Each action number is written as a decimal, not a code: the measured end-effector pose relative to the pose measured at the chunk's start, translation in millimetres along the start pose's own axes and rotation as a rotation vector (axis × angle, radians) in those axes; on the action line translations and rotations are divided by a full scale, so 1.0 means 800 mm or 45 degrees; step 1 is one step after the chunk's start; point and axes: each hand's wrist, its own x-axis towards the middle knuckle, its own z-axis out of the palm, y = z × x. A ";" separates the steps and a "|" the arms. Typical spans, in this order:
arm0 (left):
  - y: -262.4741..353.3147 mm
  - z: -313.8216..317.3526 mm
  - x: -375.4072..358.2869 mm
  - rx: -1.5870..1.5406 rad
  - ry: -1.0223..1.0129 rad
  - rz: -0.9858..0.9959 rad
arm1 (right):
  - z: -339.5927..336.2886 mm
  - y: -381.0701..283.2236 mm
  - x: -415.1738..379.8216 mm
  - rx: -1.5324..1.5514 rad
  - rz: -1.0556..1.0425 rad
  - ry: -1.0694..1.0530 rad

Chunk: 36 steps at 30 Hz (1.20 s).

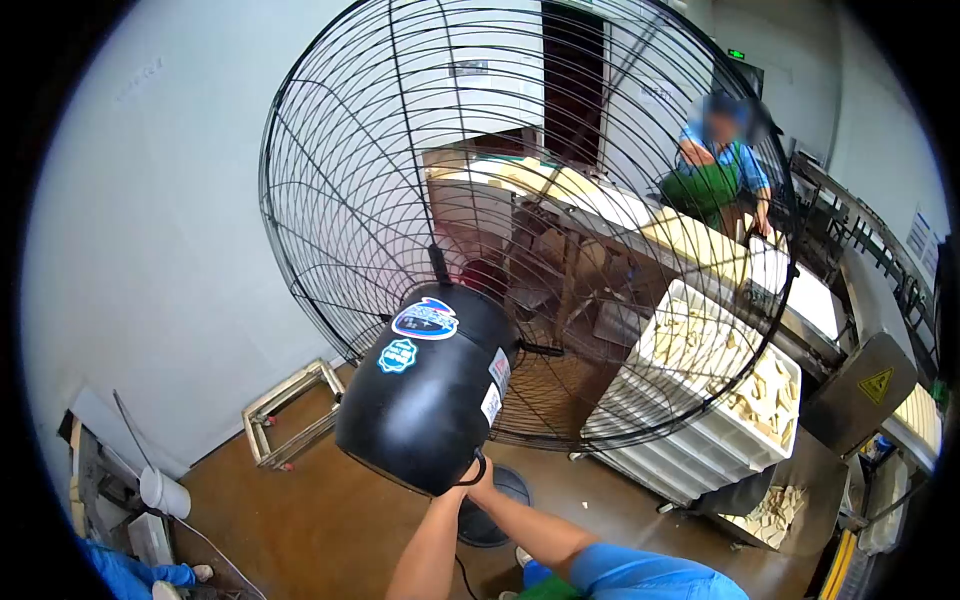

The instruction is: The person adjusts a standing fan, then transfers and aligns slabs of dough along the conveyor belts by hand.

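A large black fan (425, 395) with a wire cage fills the middle of the view, its motor housing towards me. Stickers mark the housing, and a small loop handle sits at its lower rear. My left hand (457, 492) and my right hand (482, 484) meet close together just below the housing, by that handle. Both appear closed on the fan, though most of the fingers are hidden. Under my forearms, the round black base (512, 490) rests on the floor.
Stacked white crates (690, 465) with pale pieces stand right, before a conveyor (620, 205) where a person (715, 175) in blue and green works. A metal frame (290, 415) leans by the wall. A white bucket (163, 492) and another person's leg (140, 570) are lower left.
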 end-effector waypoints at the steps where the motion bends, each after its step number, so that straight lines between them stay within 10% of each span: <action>1: -0.020 0.006 0.015 -0.038 -0.027 0.037 | 0.004 0.011 0.009 -0.029 -0.079 0.002; 6: -0.065 0.039 0.047 -0.182 -0.007 0.109 | -0.004 0.088 0.028 -0.106 -0.306 -0.052; 11: -0.122 0.076 0.086 -0.363 0.023 0.198 | 0.011 0.059 0.042 0.162 0.074 0.078; 13: -0.101 0.063 0.080 -0.412 0.046 0.119 | 0.004 0.047 0.043 -0.402 -0.036 0.075; 22: -0.022 0.030 0.071 -0.814 0.182 0.024 | -0.002 0.043 0.066 -0.635 -0.126 -0.134; 27: 0.010 -0.010 0.070 -0.636 0.233 -0.123 | 0.026 0.010 0.065 -0.138 0.247 -0.114; 36: 0.040 -0.004 0.046 -0.524 0.124 -0.390 | 0.019 0.100 0.080 -0.942 -0.222 0.219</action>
